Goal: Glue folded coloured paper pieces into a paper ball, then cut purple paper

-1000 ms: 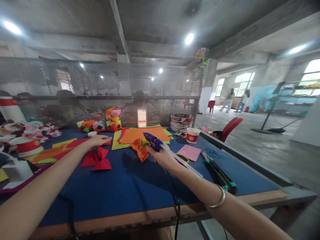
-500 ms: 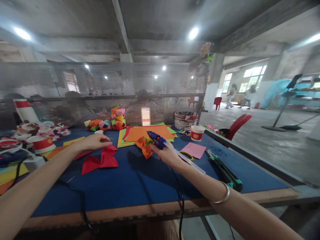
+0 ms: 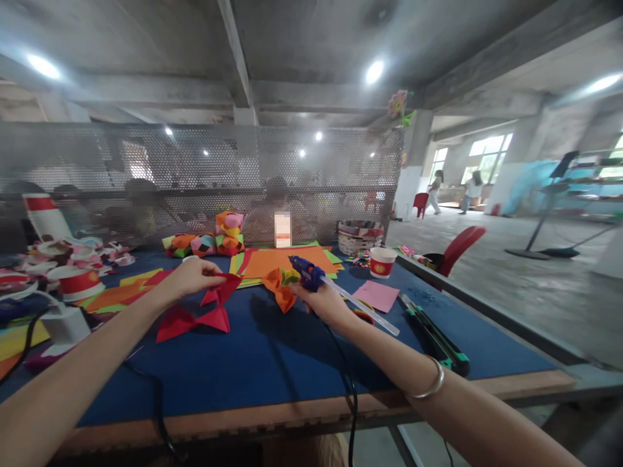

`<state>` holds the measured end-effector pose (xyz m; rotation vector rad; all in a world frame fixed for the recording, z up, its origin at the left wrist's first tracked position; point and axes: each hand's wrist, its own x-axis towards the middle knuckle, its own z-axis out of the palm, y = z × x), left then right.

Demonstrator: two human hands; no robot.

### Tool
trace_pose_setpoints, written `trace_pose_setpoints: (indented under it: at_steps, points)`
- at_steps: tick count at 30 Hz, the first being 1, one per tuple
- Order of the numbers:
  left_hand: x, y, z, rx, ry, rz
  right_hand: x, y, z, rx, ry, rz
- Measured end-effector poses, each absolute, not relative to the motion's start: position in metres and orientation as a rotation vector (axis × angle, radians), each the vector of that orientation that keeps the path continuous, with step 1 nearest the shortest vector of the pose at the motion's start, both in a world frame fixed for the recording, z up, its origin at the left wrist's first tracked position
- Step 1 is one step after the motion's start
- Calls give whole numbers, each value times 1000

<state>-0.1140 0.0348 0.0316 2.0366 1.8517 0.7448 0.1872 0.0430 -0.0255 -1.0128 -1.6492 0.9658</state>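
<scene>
Left hand (image 3: 195, 277) pinches red paper (image 3: 226, 290); right hand (image 3: 325, 301) grips a glue gun (image 3: 310, 275).
The left thumb and fingertips are together on the red paper's upper edge, above the blue table (image 3: 228, 370); it overlaps a red bow (image 3: 178, 322) below, and whether the two are joined cannot be told. The right fingers are wrapped around the gun, which points away and to the left, a clear glue stick (image 3: 365, 309) jutting from its back over the wrist. Folded orange paper (image 3: 281, 293) with a green piece (image 3: 291, 276) is at the right fingertips; whether they grip it is unclear. Behind lies a paper stack (image 3: 285, 261); to the right are a pink sheet (image 3: 376, 296), a cutter (image 3: 431, 331), a cup (image 3: 382, 263) and, farther back, a basket (image 3: 359, 238).
</scene>
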Motion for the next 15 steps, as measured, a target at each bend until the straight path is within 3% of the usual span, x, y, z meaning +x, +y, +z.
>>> trace_pose_setpoints:
  at_steps: [9,15]
  points:
    - [-17,23,24,2274,1769,930,187,44,-30,-878,-1671,1086]
    - [-15,16,25,2128,1437,939,186,48,-33,-909,-1689,1042]
